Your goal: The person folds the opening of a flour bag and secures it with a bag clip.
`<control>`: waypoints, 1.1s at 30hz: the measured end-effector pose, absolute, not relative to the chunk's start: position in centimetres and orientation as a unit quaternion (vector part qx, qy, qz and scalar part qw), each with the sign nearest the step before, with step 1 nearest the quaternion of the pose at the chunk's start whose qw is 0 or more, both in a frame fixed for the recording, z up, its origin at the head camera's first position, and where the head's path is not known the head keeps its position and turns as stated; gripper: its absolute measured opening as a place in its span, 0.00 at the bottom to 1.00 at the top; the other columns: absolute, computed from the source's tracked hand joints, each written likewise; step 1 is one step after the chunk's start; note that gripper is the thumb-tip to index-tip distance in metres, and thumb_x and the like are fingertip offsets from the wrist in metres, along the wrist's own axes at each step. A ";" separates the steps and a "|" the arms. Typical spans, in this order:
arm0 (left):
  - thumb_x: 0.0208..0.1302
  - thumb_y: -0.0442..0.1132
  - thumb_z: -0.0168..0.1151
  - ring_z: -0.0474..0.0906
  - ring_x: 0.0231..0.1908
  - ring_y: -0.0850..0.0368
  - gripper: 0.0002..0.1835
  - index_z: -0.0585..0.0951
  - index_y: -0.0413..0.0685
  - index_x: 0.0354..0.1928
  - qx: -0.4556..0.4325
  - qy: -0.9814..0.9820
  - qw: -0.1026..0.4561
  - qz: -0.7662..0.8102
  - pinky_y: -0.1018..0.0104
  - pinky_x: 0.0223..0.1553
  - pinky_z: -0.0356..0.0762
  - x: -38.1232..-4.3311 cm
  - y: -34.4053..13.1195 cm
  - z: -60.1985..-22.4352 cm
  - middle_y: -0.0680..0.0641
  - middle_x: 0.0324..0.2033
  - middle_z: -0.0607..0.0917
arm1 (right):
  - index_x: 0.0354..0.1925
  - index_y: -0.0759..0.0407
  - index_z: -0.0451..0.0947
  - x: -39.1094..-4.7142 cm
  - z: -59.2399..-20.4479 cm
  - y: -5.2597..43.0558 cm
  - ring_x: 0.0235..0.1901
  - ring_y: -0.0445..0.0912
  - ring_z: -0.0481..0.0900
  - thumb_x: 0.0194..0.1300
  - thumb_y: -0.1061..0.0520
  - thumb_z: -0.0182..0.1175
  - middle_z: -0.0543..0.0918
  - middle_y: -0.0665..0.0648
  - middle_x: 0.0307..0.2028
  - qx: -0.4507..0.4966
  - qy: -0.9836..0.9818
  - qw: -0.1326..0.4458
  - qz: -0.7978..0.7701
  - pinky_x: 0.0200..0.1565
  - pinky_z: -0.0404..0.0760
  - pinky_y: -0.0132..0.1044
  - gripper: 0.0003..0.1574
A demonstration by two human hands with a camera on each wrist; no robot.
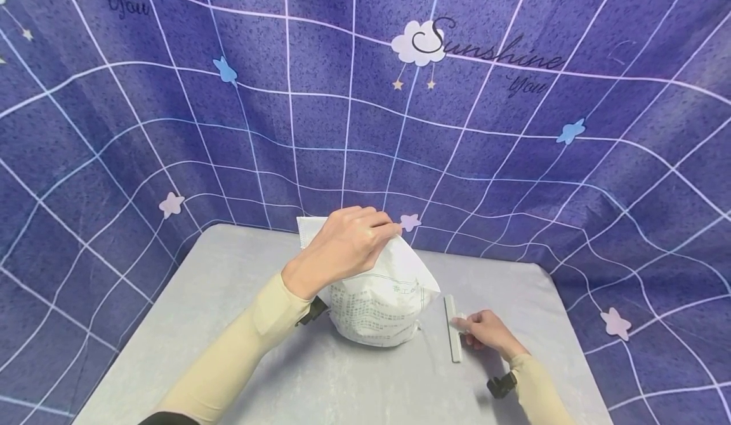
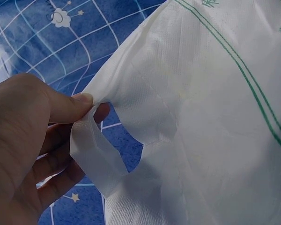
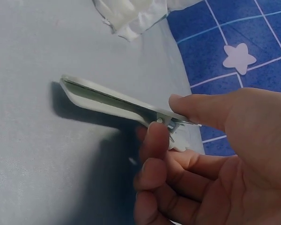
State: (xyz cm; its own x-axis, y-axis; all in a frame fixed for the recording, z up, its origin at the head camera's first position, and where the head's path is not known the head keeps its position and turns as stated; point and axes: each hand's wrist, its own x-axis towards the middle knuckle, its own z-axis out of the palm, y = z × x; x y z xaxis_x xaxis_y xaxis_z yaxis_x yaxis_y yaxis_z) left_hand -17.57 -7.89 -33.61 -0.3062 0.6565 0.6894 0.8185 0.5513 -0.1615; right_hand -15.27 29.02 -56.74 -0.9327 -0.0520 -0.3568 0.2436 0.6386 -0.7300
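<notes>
A white woven bag [image 1: 377, 304] with printed text stands upright on the table, its lower part bulging. At its top edge my left hand [image 1: 351, 238] pinches the material between thumb and fingers, beside a cut-out handle hole that shows in the left wrist view. Green double lines run along the bag [image 2: 215, 112] there. To the right of the bag, my right hand [image 1: 485, 330] grips a long pale bag clip [image 1: 453, 330] by its lever end. The right wrist view shows the clip [image 3: 107, 101] with its two long bars slightly apart at the far end.
The grey-white tabletop [image 1: 240, 349] extends around the bag and both hands. Behind and at the sides hangs a blue gridded curtain [image 1: 320, 127] with stars and clouds, close to the table's back edge. Small black cameras sit at the wrists.
</notes>
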 end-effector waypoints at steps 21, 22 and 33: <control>0.74 0.32 0.62 0.82 0.33 0.58 0.12 0.92 0.52 0.48 -0.458 -0.803 0.366 -0.105 0.70 0.32 0.78 -17.4 -7.9 -33.5 0.57 0.38 0.90 | 0.20 0.54 0.74 -15.8 -54.3 29.3 0.22 0.45 0.74 0.70 0.38 0.71 0.78 0.51 0.17 0.068 0.879 0.084 -0.465 0.30 0.73 0.35 0.31; 0.74 0.32 0.62 0.82 0.33 0.58 0.12 0.92 0.52 0.48 -0.458 -0.803 0.367 -0.105 0.70 0.32 0.78 -17.4 -7.9 -33.5 0.57 0.38 0.90 | 0.20 0.55 0.75 -15.8 -54.2 29.2 0.22 0.45 0.74 0.70 0.38 0.71 0.78 0.51 0.18 0.067 0.877 0.078 -0.470 0.30 0.74 0.34 0.31; 0.74 0.32 0.63 0.84 0.34 0.58 0.12 0.92 0.51 0.49 -0.462 -0.801 0.364 -0.111 0.70 0.33 0.80 -17.4 -7.8 -33.5 0.56 0.38 0.91 | 0.23 0.61 0.80 -15.9 -52.6 28.7 0.22 0.45 0.77 0.75 0.39 0.67 0.81 0.55 0.18 0.011 0.880 -0.033 -0.473 0.35 0.73 0.35 0.32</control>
